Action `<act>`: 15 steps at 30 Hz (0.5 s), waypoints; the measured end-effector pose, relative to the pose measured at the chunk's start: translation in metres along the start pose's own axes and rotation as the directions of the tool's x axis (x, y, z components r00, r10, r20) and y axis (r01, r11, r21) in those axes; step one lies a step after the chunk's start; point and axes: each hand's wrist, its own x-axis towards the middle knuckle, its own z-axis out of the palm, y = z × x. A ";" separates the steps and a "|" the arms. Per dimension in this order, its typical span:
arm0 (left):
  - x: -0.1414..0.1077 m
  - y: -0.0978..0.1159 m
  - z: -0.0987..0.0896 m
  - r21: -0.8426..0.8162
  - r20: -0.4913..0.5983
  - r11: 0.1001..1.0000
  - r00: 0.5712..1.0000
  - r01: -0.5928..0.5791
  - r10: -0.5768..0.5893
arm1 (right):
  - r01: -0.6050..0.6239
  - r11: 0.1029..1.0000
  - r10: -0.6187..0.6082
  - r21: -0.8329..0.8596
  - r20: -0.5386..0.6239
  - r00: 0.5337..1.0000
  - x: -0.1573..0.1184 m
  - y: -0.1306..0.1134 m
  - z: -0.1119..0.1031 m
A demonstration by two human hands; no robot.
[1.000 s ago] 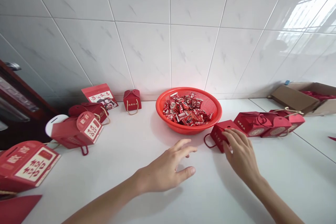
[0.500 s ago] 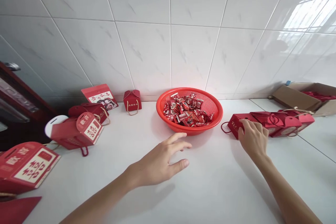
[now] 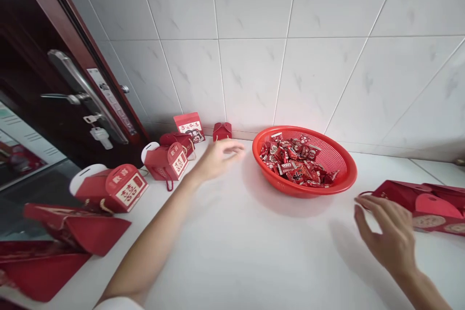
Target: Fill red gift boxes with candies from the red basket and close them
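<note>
My left hand point(image 3: 220, 159) reaches over the white tabletop, palm down with fingers apart, holding nothing. Just behind its fingers stands a small dark red gift box point(image 3: 222, 131), partly hidden by them. To its right sits a red plastic colander point(image 3: 305, 191) with many red-wrapped candies point(image 3: 296, 160) in it. My right hand point(image 3: 388, 232) hovers in front of a row of red gift boxes point(image 3: 436, 206) at the right, thumb and fingers apart, with nothing in its grasp. Whether its fingertips touch the nearest box's cord I cannot tell.
Along the left edge stand several more red gift boxes point(image 3: 125, 186) with cord handles, and folded dark red boxes point(image 3: 94, 230) nearer me. A red printed card box point(image 3: 189, 127) leans at the tiled wall point(image 3: 250, 77). A dark door point(image 3: 32, 58) with keys point(image 3: 100, 135) is beyond.
The view has turned left, bringing the door into sight. My left hand has moved from before the colander toward the small box at the back. My right hand has come off the right-hand boxes.
</note>
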 end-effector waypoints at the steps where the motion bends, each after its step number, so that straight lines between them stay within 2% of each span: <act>1: 0.004 -0.009 -0.009 0.014 -0.072 0.998 0.995 0.069 -0.067 | 0.016 0.994 -0.018 0.106 0.019 1.000 0.005 -0.013 0.001; 3: 0.010 -0.025 -0.027 0.021 -0.243 0.980 0.951 0.199 -0.188 | 0.018 0.950 -0.052 0.311 0.101 0.994 0.010 -0.040 0.002; 5: 0.014 -0.040 -0.042 0.005 -0.417 0.955 0.869 0.297 -0.268 | -0.043 0.894 -0.058 0.445 0.210 0.976 0.010 -0.068 0.002; 7: 0.015 -0.053 -0.056 -0.010 -0.525 0.927 0.787 0.374 -0.323 | -0.086 0.842 -0.089 0.533 0.295 0.951 0.005 -0.095 0.002; 9: 0.013 -0.064 -0.070 0.008 -0.619 0.898 0.708 0.440 -0.341 | -0.151 0.786 -0.134 0.600 0.402 0.906 -0.004 -0.117 0.001; 11: 0.009 -0.071 -0.085 0.039 -0.692 0.861 0.635 0.507 -0.343 | -0.133 0.731 -0.226 0.669 0.423 0.878 -0.017 -0.133 0.002; 13: 0.003 -0.077 -0.100 0.079 -0.737 0.818 0.586 0.570 -0.338 | -0.131 0.694 -0.286 0.708 0.438 0.852 -0.033 -0.143 0.006; 15: -0.004 -0.082 -0.112 0.118 -0.756 0.775 0.562 0.621 -0.335 | -0.181 0.685 -0.265 0.706 0.472 0.841 -0.047 -0.148 0.011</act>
